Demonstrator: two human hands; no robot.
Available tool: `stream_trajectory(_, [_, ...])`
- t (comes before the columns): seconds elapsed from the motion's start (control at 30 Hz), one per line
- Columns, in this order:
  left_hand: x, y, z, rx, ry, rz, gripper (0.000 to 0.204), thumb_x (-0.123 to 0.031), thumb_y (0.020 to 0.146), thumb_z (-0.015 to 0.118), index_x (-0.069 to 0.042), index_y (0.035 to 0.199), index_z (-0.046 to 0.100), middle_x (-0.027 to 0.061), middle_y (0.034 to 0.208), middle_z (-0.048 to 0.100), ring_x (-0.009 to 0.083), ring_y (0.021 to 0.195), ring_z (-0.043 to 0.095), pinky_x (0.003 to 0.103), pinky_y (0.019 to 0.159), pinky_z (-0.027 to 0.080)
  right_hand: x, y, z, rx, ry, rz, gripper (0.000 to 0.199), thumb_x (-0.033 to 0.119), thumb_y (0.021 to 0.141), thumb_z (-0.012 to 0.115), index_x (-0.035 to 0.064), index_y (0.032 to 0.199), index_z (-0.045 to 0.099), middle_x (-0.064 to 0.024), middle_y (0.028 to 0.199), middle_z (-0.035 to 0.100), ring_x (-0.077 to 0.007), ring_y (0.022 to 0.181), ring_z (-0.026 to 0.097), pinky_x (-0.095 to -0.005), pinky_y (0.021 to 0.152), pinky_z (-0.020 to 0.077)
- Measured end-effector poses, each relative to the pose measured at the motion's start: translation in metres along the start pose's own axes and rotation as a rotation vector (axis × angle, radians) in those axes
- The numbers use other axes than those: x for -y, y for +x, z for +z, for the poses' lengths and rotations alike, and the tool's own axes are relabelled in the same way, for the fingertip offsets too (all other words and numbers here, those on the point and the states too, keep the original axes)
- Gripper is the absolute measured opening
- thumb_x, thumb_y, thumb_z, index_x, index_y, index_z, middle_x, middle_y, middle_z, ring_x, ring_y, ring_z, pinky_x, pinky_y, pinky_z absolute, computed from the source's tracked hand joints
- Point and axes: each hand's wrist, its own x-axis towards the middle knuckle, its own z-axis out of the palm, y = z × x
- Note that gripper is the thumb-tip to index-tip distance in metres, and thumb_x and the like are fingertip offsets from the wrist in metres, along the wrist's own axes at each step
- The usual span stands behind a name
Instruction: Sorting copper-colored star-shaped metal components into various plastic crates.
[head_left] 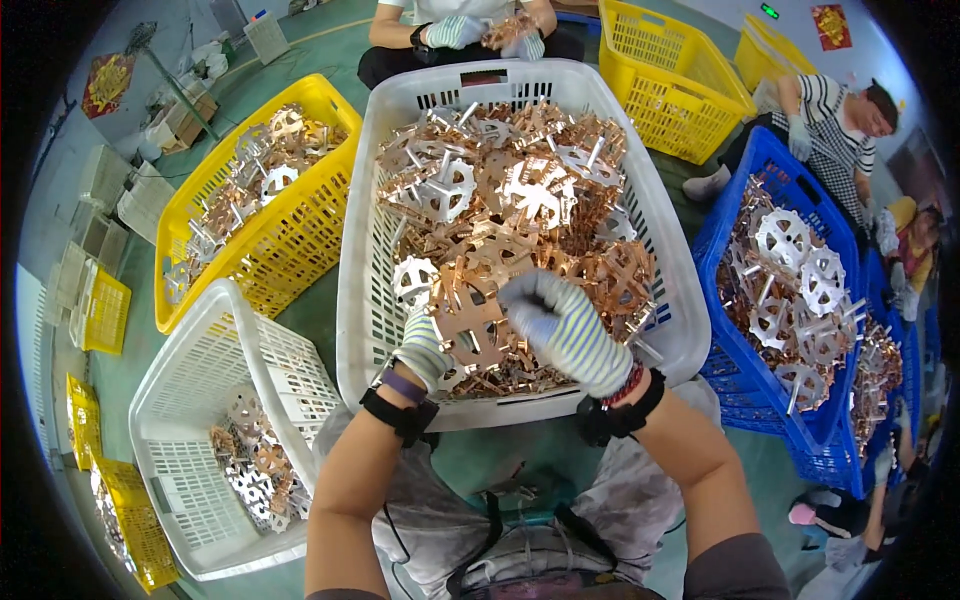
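Note:
Both my hands wear striped knit gloves and grip one copper-coloured stamped metal part [468, 325], a flat cross-shaped piece with cut-outs. My left hand [422, 348] holds its lower left edge. My right hand [565, 330] covers its right side from above. The part hovers over the near end of a large white plastic basket [360, 250] heaped with copper and silver star-shaped metal parts [500, 190].
A yellow basket [300, 230] with similar parts stands at the left, a white basket [190, 420] with a few parts at the lower left, a blue basket [740, 210] full of parts at the right. A person [470, 30] across the basket and another person [840, 110] at the right handle parts.

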Motion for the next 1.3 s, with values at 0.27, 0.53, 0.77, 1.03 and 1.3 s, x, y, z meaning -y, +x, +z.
stream_trajectory(0.27, [-0.068,-0.004,-0.003,-0.133,0.461,-0.186,0.036,-0.036,0.076,0.062,-0.011,0.102,0.064,0.0149,0.092,0.066,0.0287,0.083,0.063,0.04,0.072,0.05,-0.015,-0.003,0.013,-0.002,-0.476,-0.172,0.032,0.021,0.087,0.061,-0.0003,0.111,0.057,-0.0187,0.103,0.061,-0.0315,0.093,0.06,-0.0372,0.082,0.0476])
stream_trajectory(0.53, [-0.11,-0.008,-0.028,-0.083,0.691,-0.254,0.02,-0.019,0.067,0.062,-0.006,0.08,0.068,0.0139,0.077,0.066,0.0274,0.075,0.066,0.039,0.064,0.052,-0.01,-0.014,0.02,0.018,-0.665,-0.284,0.023,0.004,0.081,0.058,0.0049,0.103,0.054,-0.0171,0.091,0.057,-0.0336,0.08,0.059,-0.0393,0.069,0.0499])
stream_trajectory(0.77, [-0.104,0.006,-0.029,0.064,0.473,-0.2,0.041,-0.032,0.072,0.067,-0.008,0.103,0.061,0.0119,0.087,0.067,0.0289,0.08,0.064,0.037,0.074,0.052,-0.014,-0.016,0.009,0.18,-0.162,0.075,0.021,0.012,0.082,0.054,0.0054,0.101,0.052,-0.0067,0.077,0.056,-0.0205,0.067,0.058,-0.0312,0.062,0.0476])
stream_trajectory(1.03, [-0.045,0.009,-0.002,-0.65,0.837,0.35,0.037,-0.031,0.071,0.063,-0.005,0.096,0.064,0.0114,0.07,0.064,0.0302,0.064,0.059,0.039,0.06,0.05,0.008,0.001,-0.024,0.054,0.253,0.17,0.016,0.017,0.084,0.057,0.0041,0.094,0.055,-0.0035,0.075,0.055,-0.0102,0.063,0.058,-0.0225,0.053,0.0463])
stream_trajectory(1.3, [-0.111,-0.012,-0.024,-0.211,0.647,-0.064,0.012,-0.02,0.068,0.063,-0.009,0.072,0.067,0.0119,0.067,0.066,0.028,0.066,0.065,0.039,0.058,0.051,-0.012,-0.005,0.011,0.089,-0.419,-0.172,0.023,0.015,0.087,0.059,0.0006,0.105,0.059,-0.0163,0.095,0.062,-0.0279,0.086,0.062,-0.0352,0.077,0.0489])
